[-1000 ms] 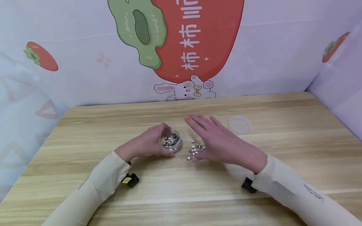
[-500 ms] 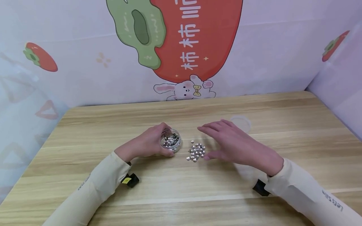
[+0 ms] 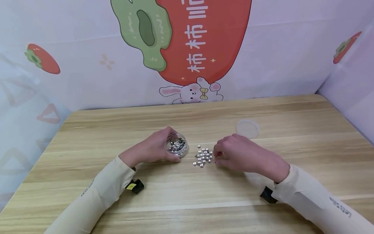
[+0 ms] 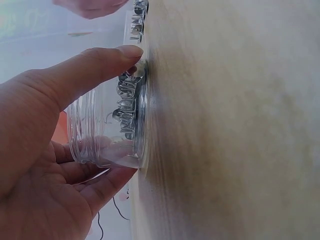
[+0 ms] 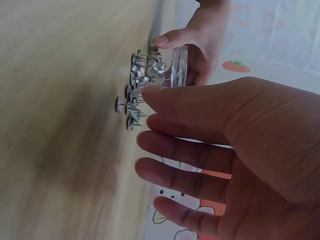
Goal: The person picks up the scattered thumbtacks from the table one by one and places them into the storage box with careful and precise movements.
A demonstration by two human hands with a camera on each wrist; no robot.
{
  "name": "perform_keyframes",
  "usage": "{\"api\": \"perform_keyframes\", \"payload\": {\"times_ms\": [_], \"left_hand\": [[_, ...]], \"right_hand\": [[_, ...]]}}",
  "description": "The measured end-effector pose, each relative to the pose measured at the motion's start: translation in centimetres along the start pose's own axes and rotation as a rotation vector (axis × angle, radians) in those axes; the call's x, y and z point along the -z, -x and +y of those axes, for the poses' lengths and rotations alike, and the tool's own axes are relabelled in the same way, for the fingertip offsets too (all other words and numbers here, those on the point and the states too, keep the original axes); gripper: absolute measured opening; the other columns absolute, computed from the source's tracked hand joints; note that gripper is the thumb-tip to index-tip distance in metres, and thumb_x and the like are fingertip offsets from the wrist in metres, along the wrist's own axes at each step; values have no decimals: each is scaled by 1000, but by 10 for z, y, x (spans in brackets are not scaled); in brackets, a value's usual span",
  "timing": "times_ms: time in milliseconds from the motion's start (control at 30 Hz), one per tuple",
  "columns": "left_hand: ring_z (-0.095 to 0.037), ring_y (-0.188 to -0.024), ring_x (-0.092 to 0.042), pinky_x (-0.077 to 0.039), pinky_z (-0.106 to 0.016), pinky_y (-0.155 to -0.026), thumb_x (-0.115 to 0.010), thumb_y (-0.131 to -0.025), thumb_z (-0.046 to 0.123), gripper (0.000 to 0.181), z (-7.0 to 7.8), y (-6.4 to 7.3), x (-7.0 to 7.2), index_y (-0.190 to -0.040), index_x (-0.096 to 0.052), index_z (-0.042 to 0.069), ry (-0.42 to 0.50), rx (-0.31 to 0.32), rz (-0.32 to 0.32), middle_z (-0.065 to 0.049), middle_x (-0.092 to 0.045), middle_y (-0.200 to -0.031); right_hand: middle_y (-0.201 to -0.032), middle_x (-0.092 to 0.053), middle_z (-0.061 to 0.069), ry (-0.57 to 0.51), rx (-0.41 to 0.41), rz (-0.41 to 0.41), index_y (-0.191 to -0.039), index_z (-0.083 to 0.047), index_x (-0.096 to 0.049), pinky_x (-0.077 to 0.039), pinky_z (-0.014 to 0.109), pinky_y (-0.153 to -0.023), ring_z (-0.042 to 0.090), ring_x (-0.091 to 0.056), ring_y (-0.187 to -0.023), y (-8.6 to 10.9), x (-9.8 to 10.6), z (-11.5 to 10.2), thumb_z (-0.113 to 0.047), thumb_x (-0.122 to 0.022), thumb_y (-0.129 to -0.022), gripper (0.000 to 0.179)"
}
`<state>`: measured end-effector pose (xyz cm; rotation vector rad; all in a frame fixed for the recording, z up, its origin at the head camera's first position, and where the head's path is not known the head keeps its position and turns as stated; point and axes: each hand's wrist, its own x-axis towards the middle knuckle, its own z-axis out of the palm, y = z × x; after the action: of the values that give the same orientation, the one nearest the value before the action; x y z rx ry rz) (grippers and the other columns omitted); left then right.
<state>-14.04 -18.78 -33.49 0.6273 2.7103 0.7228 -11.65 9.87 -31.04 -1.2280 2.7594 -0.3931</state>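
Observation:
My left hand [image 3: 155,147] grips a small clear plastic jar [image 4: 87,132], thumb on the near side and fingers round the far side. The jar stands upright on the table with silver thumbtacks [image 3: 176,145] inside. Just right of it lies a loose cluster of silver thumbtacks [image 3: 203,156]; in the right wrist view several show their pins pointing up. Beside that cluster is my right hand [image 3: 238,152], fingers loosely bent. The right wrist view shows its thumb [image 5: 185,102] apart from the fingers, with nothing seen held. The thumb tip overlaps some tacks there; contact cannot be told.
A clear round lid [image 3: 247,128] lies behind the right hand. One thumbtack [image 3: 199,146] sits slightly apart from the cluster. The wooden table [image 3: 175,201] ends at a printed cloth backdrop [image 3: 102,74].
My right hand has drawn back to the right from over the thumbtacks, uncovering the cluster, and its spread fingers have bent inward. The left hand and the jar have stayed put.

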Motion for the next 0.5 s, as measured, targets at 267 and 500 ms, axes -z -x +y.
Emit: {"api": "perform_keyframes", "payload": {"times_ms": [267, 500], "left_hand": [[-27, -120, -56, -44, -43, -105, -87, -68, 39, 82, 0, -1, 0, -128, -46, 2, 3, -3, -2, -12, -60, -126], [-27, -121, -56, -44, -43, -106, -87, -67, 40, 82, -1, -1, 0, -128, -46, 2, 5, 2, -5, -12, -61, -127]], "right_hand": [[-64, -53, -14, -8, 45, -25, -69, -21, -65, -38, 18, -58, 0, -42, -58, -1, -9, 3, -5, -69, -82, 21], [-65, -54, -15, 41, 58, 10, -70, -22, -65, -41, 21, -61, 0, -42, -57, -3, -9, 3, -7, -69, -82, 20]]}}
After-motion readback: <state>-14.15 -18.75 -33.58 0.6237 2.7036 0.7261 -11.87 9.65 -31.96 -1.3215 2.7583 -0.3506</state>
